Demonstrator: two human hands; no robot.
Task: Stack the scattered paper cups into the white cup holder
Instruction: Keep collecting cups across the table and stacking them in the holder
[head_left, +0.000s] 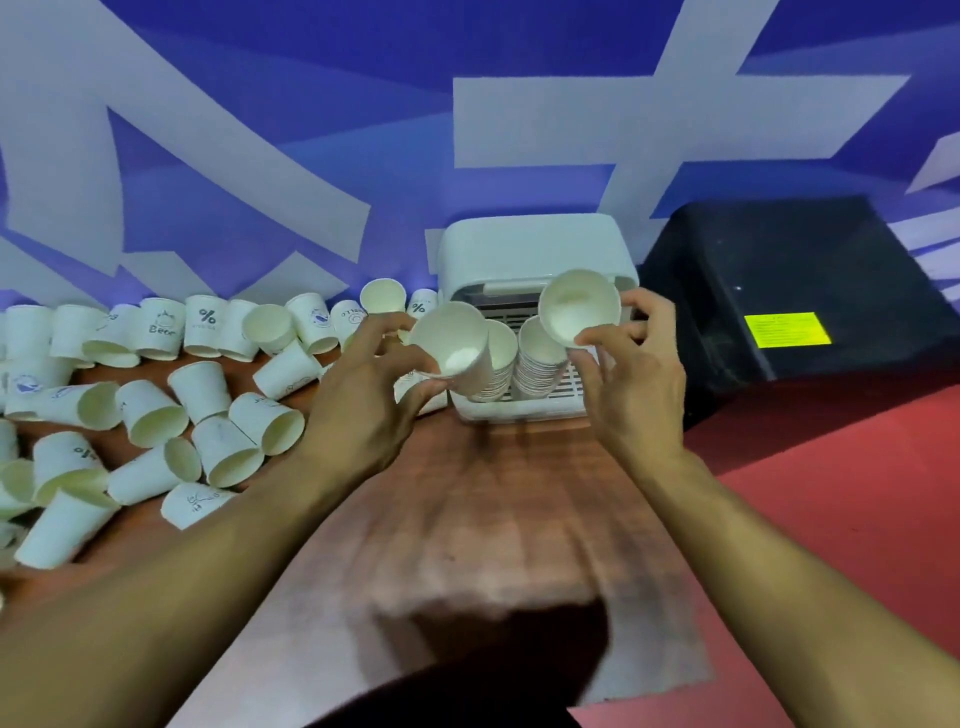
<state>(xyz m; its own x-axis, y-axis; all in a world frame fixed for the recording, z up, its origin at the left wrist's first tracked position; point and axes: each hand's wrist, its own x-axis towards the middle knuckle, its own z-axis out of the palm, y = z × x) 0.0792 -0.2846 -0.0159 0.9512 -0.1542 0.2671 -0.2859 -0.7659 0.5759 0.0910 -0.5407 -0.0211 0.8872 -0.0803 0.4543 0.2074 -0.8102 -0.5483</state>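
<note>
My left hand (363, 395) grips a white paper cup (454, 345), its mouth tilted toward me, just left of the white cup holder (530, 249). My right hand (631, 374) pinches a second paper cup (579, 306) by its rim, held above the right stack. Two stacks of nested cups (537, 364) stand in the holder's slotted tray, partly hidden behind the held cups. Several loose paper cups (156, 410), some printed, lie scattered on the wooden table to the left.
The wooden table (493, 509) stretches in front of the holder. A black box (789, 291) with a yellow label stands right of the holder on a red surface (857, 493). A blue and white wall rises behind.
</note>
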